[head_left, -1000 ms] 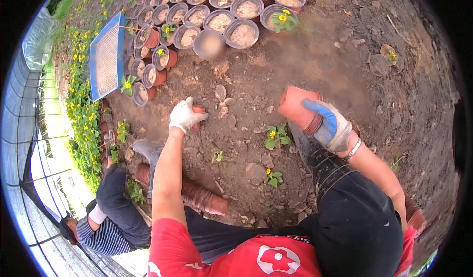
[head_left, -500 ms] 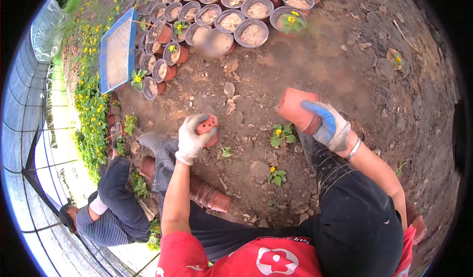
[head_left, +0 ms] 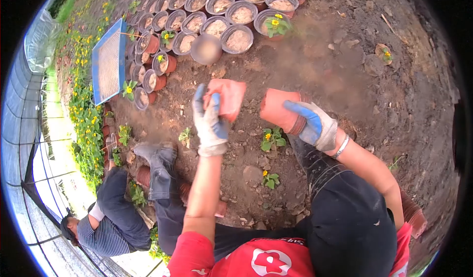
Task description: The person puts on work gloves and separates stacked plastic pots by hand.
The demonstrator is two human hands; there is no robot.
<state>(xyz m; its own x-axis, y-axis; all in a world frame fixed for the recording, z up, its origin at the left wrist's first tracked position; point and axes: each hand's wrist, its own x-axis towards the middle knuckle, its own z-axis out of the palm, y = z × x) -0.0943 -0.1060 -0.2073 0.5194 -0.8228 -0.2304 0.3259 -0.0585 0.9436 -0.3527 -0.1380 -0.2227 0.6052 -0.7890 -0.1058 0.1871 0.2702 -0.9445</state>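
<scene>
My left hand (head_left: 211,124), in a white and blue glove, grips one reddish-brown plastic plant pot (head_left: 227,99). The pot is tipped on its side, slightly blurred, above the soil. In my right hand (head_left: 318,129), gloved too, is a stack of nested plant pots (head_left: 277,108), also on its side, with the closed end toward the left. A small gap separates the single pot from the stack. Below them, a yellow-flowered plant (head_left: 272,139) grows from the ground near my right knee, and another small flowering plant (head_left: 270,179) is nearer my body.
Rows of soil-filled pots (head_left: 237,39) stand ahead, some holding flowers. A blue-framed mesh screen (head_left: 109,63) leans at their left. Another person (head_left: 106,232) crouches at the left beside flowering plants. Stacked pots lie by my left leg (head_left: 162,176) and a further pot stack (head_left: 413,213) at the right.
My left hand has moved forward and to the right, turning its pot so the side shows. The right hand's stack appears slightly further left. The view has shifted a little.
</scene>
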